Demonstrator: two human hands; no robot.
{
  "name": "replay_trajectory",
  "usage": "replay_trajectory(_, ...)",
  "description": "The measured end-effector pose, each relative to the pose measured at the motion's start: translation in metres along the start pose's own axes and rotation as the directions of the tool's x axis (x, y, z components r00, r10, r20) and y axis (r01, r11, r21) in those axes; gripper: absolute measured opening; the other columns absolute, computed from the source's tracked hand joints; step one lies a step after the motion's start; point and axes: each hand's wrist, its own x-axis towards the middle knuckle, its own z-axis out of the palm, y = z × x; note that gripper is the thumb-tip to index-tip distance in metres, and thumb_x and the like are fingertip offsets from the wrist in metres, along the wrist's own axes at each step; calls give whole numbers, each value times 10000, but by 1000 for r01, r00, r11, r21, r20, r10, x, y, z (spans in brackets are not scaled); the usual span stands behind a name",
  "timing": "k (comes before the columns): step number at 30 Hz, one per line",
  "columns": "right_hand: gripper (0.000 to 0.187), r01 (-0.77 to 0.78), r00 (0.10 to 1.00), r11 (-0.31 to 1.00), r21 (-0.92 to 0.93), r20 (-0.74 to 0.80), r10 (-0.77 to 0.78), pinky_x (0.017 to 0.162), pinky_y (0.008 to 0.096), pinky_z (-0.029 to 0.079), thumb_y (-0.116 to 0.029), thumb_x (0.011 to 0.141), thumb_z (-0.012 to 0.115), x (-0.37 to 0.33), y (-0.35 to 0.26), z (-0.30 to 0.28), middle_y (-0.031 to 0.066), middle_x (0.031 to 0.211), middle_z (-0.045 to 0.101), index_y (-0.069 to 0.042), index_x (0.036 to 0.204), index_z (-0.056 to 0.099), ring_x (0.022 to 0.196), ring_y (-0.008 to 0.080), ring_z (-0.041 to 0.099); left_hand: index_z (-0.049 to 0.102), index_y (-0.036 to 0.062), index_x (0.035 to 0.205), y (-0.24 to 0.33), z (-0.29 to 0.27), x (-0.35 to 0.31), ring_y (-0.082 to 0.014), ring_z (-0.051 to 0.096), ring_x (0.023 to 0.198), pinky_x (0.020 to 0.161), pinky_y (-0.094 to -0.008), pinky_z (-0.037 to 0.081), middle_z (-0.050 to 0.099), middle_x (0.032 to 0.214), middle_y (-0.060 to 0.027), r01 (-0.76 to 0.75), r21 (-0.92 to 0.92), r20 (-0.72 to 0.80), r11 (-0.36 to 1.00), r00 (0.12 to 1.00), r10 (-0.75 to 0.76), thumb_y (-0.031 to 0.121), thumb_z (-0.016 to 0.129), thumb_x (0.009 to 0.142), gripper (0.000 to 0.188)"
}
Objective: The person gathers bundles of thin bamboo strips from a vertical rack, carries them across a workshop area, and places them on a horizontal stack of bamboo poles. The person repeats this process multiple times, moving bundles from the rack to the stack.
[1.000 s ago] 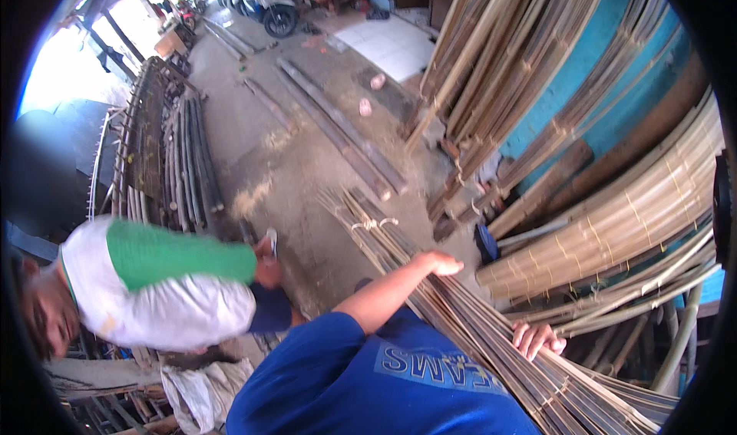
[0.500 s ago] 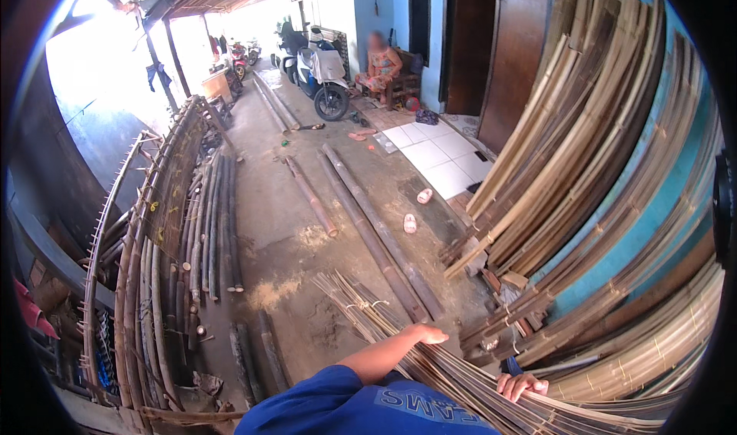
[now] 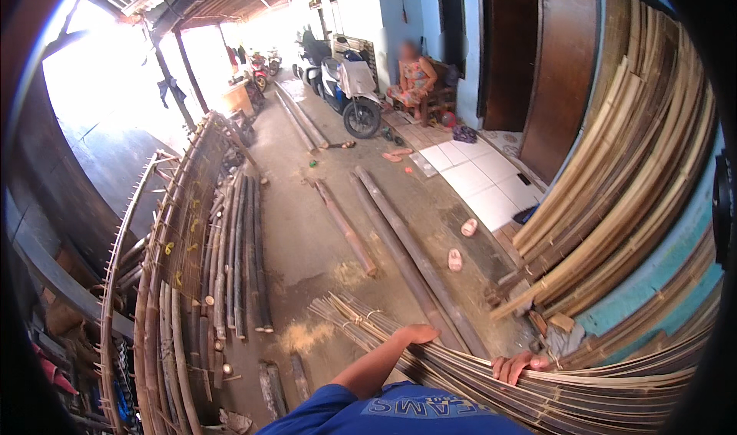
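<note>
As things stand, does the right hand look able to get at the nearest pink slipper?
Probably not: the right hand lies on the bamboo bundle, and the nearest pink slipper is down on the ground beyond it, seemingly out of arm's reach.

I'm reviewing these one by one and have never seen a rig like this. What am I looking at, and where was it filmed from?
There is no machine: these are a person's bare hands, filmed by the left of two wide cameras worn on the head. The lens bends straight edges near the rim. The left hand and right hand are on a bundle of thin strips crossing the body, before the blue shirt. How firmly either grip closes is hidden. On the ground ahead lie long poles and two pink sandals. At the right, tall strips lean against a blue wall.
</note>
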Motion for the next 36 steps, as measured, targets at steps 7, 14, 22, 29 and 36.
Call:
replay_trajectory(7,647,-55,992,994,90,120,44,1008,451,384,-395,950,354,182,58,-117,270,906,735,108,883,757,986,373,621,684,-15,1233,-124,-157,11,-466,567,1278,1101,-496,418,636,1314,-291,107,-56,-164,993,980,-115,595,297,1040,748)
replay_trajectory(14,642,-134,985,983,126,121,119,1016,413,363,-397,925,353,354,102,-187,248,847,734,88,893,773,956,323,613,684,-52,1188,-244,-288,19,-484,595,1223,1051,-507,447,642,1231,-344,100,-211,-175,972,975,-139,582,331,1030,742)
replay_trajectory(22,691,-206,957,971,118,230,175,1056,431,283,-458,957,330,561,242,-277,252,964,739,80,944,765,1018,353,612,595,4,1264,-477,-433,61,-453,634,1129,987,-514,480,653,1210,-303,-37,-106,-281,994,960,6,546,361,1021,638)
replay_trajectory(29,661,-188,951,982,9,251,179,1034,410,323,-486,973,409,767,330,-326,229,982,753,50,971,795,1082,344,607,732,-10,1042,-609,-598,34,-474,644,1100,992,-506,479,694,1088,-296,1,-198,-258,980,965,-53,565,322,1030,706)
replay_trajectory(36,615,-152,976,988,12,163,148,1029,417,276,-449,936,446,930,412,-428,231,980,755,57,956,794,1092,335,603,718,-42,1095,-709,-805,46,-488,613,1178,1042,-503,458,655,1171,-345,43,-178,-182,983,980,-76,566,323,1016,729)
